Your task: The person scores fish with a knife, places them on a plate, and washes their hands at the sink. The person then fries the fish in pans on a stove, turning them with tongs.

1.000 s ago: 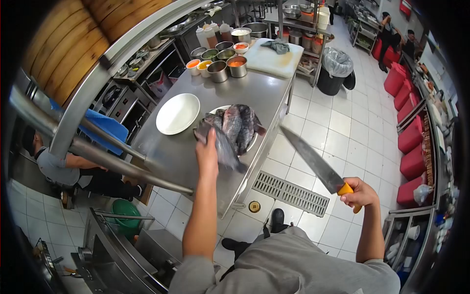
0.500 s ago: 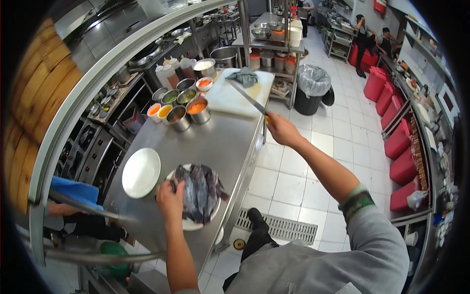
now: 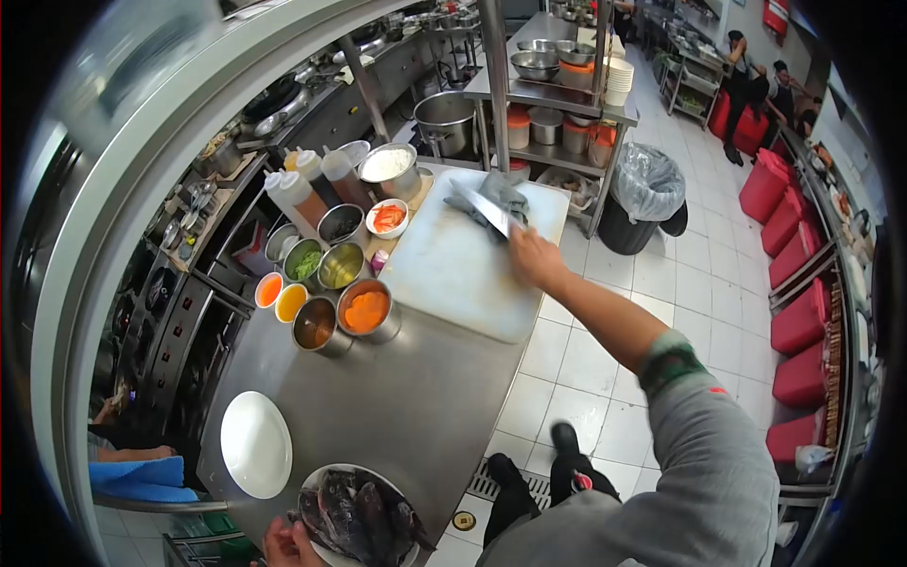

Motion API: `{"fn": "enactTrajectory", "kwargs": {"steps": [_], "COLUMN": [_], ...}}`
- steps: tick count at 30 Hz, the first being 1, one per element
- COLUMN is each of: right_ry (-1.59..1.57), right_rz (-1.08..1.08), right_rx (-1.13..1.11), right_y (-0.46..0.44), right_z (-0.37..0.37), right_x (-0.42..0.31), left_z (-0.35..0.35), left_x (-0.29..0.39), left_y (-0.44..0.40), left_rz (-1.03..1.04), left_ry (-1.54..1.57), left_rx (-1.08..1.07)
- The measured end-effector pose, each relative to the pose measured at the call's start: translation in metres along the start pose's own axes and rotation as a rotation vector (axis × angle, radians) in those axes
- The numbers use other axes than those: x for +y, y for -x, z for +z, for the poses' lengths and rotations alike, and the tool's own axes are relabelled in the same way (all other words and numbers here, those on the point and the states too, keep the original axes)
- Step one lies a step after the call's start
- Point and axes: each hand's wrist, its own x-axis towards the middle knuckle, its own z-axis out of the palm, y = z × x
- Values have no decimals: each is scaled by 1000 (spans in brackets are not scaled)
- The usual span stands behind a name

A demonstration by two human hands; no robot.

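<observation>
My right hand [image 3: 535, 259] is closed round the handle of a knife [image 3: 491, 214]. Its long blade lies over a crumpled grey-green cloth [image 3: 510, 194] at the far end of a white cutting board [image 3: 453, 269]. At the bottom edge of the view, my left hand [image 3: 286, 545] is beside the rim of a plate [image 3: 416, 558] piled with dark whole fish [image 3: 354, 515]. Its fingers are loosely bent and apart, with part of the hand cut off by the frame. A white oval plate [image 3: 256, 444] sits to the left.
Metal pots of sauces and cut vegetables [image 3: 364, 312] crowd the board's left side, with squeeze bottles [image 3: 302, 194] behind. A lined trash bin [image 3: 642, 198] stands beyond the counter. Red bins [image 3: 798, 321] line the right. Other people are at the back right; an arm shows lower left.
The view has shifted, so the counter appears nearer. My right hand has brought the knife blade onto the cloth. My left hand has come off the fish to the plate's side.
</observation>
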Motion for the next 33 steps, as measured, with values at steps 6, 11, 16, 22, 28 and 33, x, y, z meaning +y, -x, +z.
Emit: {"fn": "enactTrajectory", "kwargs": {"steps": [6, 11, 16, 22, 28, 33], "right_ry": [-488, -1182, -1120, -981, -167, -42], "right_rz": [-238, -50, 92, 139, -532, -615], "right_rx": [-156, -481, -574, -722, -277, -212], "right_y": [129, -13, -76, 79, 51, -17], "right_z": [-63, -76, -30, -104, -105, -48], "right_x": [122, 121, 102, 202, 132, 69], "left_z": [-8, 3, -4, -33, -34, -42], "left_x": [74, 71, 95, 67, 56, 56], "left_y": [34, 51, 68, 138, 160, 191], "left_rz": [7, -56, -87, -238, -263, -286], "left_ry": [-101, 141, 66, 76, -168, -15], "left_rx": [271, 231, 266, 440, 395, 479]}}
